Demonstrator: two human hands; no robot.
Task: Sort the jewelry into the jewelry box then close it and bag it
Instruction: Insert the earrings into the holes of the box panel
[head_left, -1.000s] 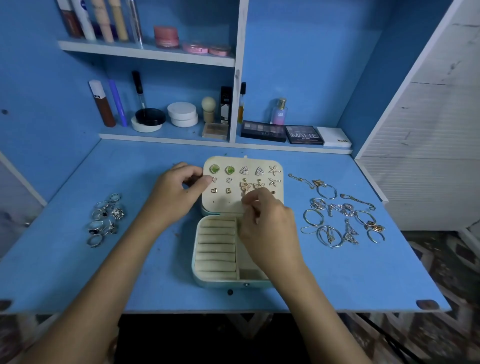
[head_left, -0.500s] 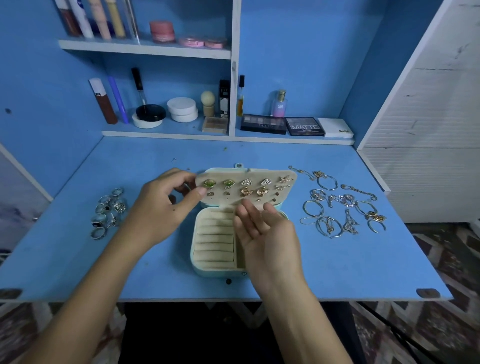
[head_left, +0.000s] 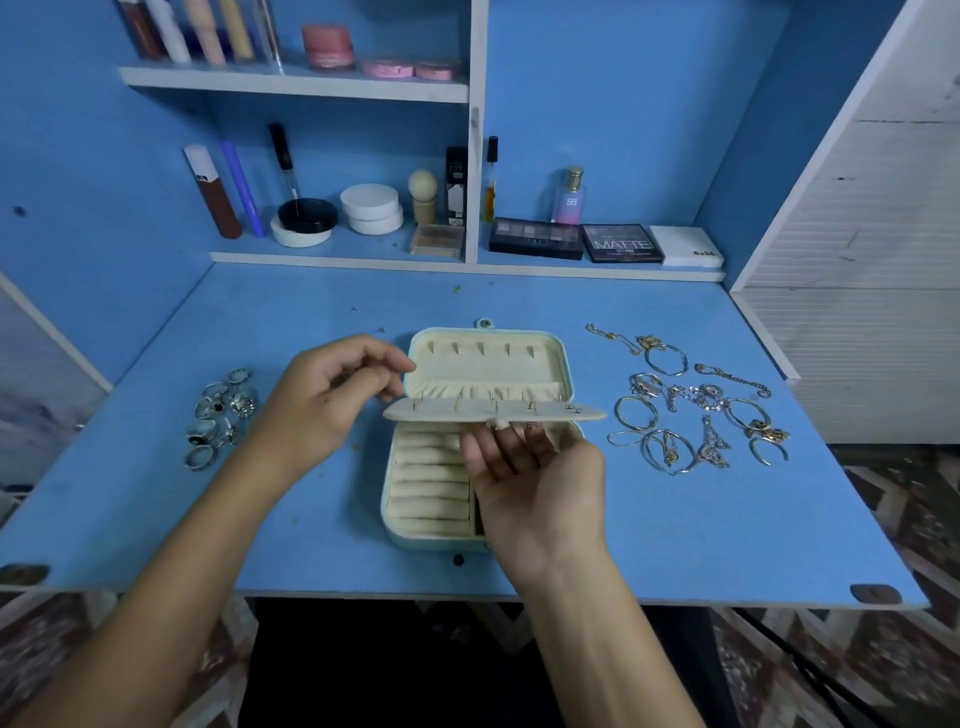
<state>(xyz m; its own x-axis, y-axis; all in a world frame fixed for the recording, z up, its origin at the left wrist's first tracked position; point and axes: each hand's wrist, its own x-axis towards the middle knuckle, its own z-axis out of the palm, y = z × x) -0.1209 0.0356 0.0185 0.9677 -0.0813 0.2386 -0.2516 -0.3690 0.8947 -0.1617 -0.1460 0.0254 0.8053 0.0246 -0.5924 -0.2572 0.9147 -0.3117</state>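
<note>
Head view, box: I see the jewelry box lying open mid-table on the blue table, ring-roll base near, lid far, lid pocket and hooks showing.
Head view, earring panel: the earring panel is lifted roughly level over the hinge line, earring posts poking up through it; I cannot make out the earrings beneath.
Head view, left hand: my left hand has its fingers curled, pinching the panel's left end between thumb and fingertips.
Head view, right hand: my right hand is palm up under the panel's near edge, fingers straight and relaxed, tips touching its underside; it covers the base's right compartment.
Head view, rings: a cluster of rings lies left of the box, well apart from it.
Head view, bracelets: bangles and chains are spread right of the box, untouched.
Head view, shelves: cosmetics stand on the far shelves, palettes to their right.
</note>
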